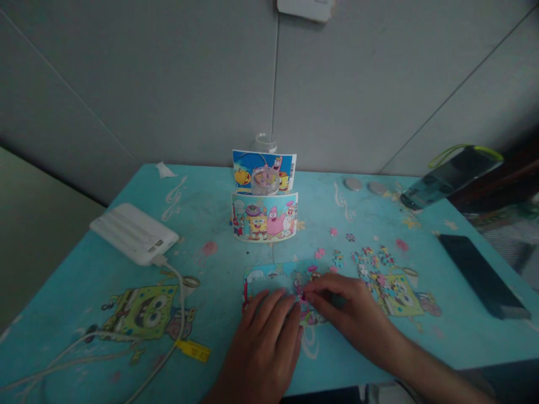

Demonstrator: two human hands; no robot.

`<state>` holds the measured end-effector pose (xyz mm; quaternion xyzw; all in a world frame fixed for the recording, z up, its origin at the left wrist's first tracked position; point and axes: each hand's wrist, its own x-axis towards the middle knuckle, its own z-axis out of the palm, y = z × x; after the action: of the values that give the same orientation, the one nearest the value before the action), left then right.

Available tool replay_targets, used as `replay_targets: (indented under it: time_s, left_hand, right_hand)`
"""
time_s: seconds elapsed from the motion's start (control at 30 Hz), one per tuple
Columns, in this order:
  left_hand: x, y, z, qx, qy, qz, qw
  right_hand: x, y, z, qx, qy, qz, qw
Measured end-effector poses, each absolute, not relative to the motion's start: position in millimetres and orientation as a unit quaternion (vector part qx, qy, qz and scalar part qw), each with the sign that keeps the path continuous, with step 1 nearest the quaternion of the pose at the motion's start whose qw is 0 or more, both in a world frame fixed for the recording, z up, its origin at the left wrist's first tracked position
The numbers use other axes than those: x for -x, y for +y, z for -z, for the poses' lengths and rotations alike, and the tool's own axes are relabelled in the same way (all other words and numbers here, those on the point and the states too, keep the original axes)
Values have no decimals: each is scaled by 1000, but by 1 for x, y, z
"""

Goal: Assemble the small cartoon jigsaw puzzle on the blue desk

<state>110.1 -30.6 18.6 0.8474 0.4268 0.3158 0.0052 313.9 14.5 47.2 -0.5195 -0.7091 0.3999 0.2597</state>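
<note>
A partly assembled jigsaw puzzle (pixel 256 275) lies flat near the front of the table. Over its lower left part rests my left hand (pixel 269 331), fingers stretched out and touching it. My right hand (pixel 345 303) comes in from the right, thumb and forefinger pinched on a small pink and purple puzzle piece (pixel 300 286) at the puzzle's middle. Loose puzzle pieces (pixel 366 258) are scattered to the right. Behind the puzzle stands a curved picture card (pixel 265 219) with cartoon figures. Both hands hide much of the puzzle's lower part.
A white power bank (pixel 135 233) with a cable (pixel 182 297) sits at the left. A black phone (pixel 480 275) lies at the right, near a tilted bottle (pixel 450 174). Behind the front card are a second card (pixel 244 160), clear jars (pixel 265 143) and two round lids (pixel 352 184).
</note>
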Motion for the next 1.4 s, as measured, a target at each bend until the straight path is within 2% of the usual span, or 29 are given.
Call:
replay_targets:
  time_s: [0.3,0.6,0.83,1.0,1.4]
  left_hand:
    - [-107,-29,-18,-815,430,-387,30]
    - [-102,-30,-16,-814,431,-386,41]
    - [-86,-26,4,-832,391,-391,51]
    - [-83,-24,9,-826,398,-388,92]
    - [-95,-30,-20,-716,460,-458,255]
  right_hand:
    - [-303,-4,-51,529,-646,-485,260]
    - [-295,-6,-53,526,-621,-509,279]
    - [-290,-12,-51,498,-596,-543,320]
    - [-288,-13,-55,492,-612,-528,324]
    - [-277,-12,-46,479,-580,-561,345]
